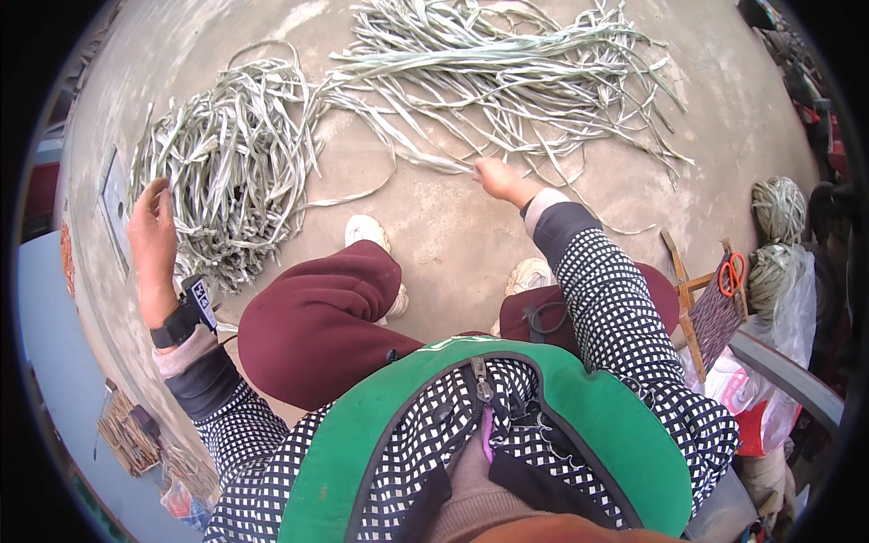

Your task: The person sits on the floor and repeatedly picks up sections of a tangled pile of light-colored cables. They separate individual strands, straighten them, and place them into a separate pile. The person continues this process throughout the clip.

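Observation:
My right hand grips the end of a pale plastic strip, which runs up and left towards where two heaps meet. My left hand is loosely curled, its fingers slightly apart, over the outer edge of a knotted heap of grey-white plastic strips. I see nothing held in it. Farther out, a loose spread of long strips lies across the concrete floor. One thin strip curves between the heap and the spread.
To my right stand a wooden frame wound with dark cord, orange-handled scissors hung on it, and wound bundles of strip, one partly in clear plastic. Bundled sticks lie on a blue-grey surface at lower left. My shoes flank the middle floor.

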{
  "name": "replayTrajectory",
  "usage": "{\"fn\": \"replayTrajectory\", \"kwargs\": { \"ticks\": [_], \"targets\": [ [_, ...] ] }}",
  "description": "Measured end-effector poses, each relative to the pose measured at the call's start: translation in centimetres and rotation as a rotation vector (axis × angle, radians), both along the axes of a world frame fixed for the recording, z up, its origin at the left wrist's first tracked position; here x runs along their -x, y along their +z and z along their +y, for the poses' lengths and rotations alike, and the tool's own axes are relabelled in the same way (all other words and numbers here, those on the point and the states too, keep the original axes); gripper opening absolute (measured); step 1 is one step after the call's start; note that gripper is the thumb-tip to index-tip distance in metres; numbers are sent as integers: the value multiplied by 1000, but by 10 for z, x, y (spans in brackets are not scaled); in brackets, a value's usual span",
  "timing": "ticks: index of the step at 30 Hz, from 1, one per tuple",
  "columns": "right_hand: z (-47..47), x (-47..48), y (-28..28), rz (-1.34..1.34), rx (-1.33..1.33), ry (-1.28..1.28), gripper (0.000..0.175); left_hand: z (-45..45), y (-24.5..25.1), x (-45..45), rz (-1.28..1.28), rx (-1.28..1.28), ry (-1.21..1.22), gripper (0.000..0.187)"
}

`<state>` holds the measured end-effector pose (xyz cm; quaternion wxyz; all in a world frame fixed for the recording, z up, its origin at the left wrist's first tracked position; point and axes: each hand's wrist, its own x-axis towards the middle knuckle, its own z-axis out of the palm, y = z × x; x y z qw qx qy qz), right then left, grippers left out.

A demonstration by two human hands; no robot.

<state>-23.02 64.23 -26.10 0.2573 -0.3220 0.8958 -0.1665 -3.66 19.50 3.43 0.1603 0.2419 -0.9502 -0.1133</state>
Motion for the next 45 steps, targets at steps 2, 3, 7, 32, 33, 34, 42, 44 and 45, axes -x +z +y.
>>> {"fn": "replayTrajectory", "kwargs": {
  "ticks": [2, 3, 7, 32, 33, 34, 42, 44, 45],
  "targets": [
    [-19, 21, 54, 56, 191, -69, 19, 35, 25, 15, 16, 17, -128, 21],
    [-24, 30, 86, 94, 303, -75, 19, 54, 36, 21, 45, -45, -203, 21],
    [-8, 44, 220, -199, 675, -302, 21, 124, 70, 39, 18, -37, -459, 17],
    [2, -6, 232, -1067, 1184, -850, 27, 277, 25, 87, 312, -408, -1253, 24],
    [0, -5, 228, -1099, 1162, -928, 33, 282, 27, 82, 252, -410, -1325, 33],
    [1, -2, 228, -1152, 1240, -884, 38, 286, 28, 77, 244, -401, -1373, 35],
    [51, 35, 260, -739, 1651, -982, 30, 282, 11, 70, -266, -539, -1455, 21],
    [61, 36, 262, -710, 1714, -877, 27, 280, 0, 71, -408, -632, -1432, 19],
    [64, 35, 263, -699, 1706, -789, 28, 279, -5, 75, -471, -705, -1408, 19]
  ]
}}
